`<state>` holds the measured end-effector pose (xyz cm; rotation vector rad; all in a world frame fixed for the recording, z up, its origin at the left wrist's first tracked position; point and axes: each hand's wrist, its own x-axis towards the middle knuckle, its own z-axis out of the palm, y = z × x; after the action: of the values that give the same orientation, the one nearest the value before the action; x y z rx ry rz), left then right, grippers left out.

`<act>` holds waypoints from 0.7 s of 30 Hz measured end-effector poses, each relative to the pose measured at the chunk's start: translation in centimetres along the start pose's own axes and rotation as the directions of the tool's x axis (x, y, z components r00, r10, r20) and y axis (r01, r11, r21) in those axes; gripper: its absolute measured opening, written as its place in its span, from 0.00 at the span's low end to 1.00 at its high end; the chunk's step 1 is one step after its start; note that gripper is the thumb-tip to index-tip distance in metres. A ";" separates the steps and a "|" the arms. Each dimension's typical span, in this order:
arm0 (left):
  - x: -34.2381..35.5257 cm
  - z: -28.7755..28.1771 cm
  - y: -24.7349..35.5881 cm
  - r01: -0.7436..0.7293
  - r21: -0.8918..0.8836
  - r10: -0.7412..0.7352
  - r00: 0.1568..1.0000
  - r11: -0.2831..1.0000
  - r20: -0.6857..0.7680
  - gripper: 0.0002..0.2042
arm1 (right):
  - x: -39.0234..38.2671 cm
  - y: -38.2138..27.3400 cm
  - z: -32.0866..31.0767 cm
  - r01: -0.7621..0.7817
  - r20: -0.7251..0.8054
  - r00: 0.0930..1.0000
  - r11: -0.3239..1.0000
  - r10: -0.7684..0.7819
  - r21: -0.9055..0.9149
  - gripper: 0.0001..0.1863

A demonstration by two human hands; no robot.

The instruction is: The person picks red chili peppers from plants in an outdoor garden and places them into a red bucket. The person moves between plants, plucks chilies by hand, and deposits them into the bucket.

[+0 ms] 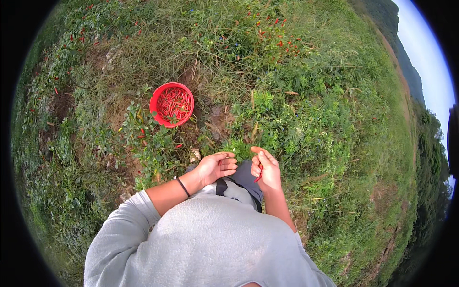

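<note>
In front of my body, my left hand [217, 167] is half curled, palm turned inward, with a sliver of a red chili pepper [220, 162] showing inside its fingers. Close by on the right, my right hand [267, 169] has its fingers bent round another red chili pepper [258, 178], whose tip sticks out below them. The hands are apart from each other. Ahead and to the left, a round red bucket [153, 106] stands on the ground, holding many red chili peppers [174, 103].
Low chili plants [158, 143] with a few red fruits grow beside the bucket, some leaves overlapping its rim. More red chilies [282, 44] hang on plants farther off. Grass and weeds [311, 124] spread to the right, and a tree-covered slope [428, 158] rises at the far right.
</note>
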<state>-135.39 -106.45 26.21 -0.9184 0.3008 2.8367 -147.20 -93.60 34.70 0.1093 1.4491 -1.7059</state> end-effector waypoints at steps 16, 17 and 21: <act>-0.8 -1.3 -7.6 -0.431 -0.337 0.386 0.902 0.837 -0.195 0.36 | 3.5 10.7 -0.7 0.350 0.418 0.907 0.465 0.048 -0.813 0.09; -0.8 -1.3 -8.1 -0.448 -0.347 0.387 0.892 0.824 -0.232 0.36 | 3.8 11.1 -1.2 0.334 0.432 0.897 0.501 0.091 -0.798 0.09; -1.7 -1.9 -8.7 -0.618 -0.032 0.544 0.713 0.785 -0.442 0.25 | 6.4 8.8 -1.2 -0.534 0.382 0.591 0.699 0.711 -0.475 0.07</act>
<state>-131.24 -98.55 24.40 -1.7541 0.4627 3.2337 -145.99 -95.64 24.02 -0.0345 1.0326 -0.7915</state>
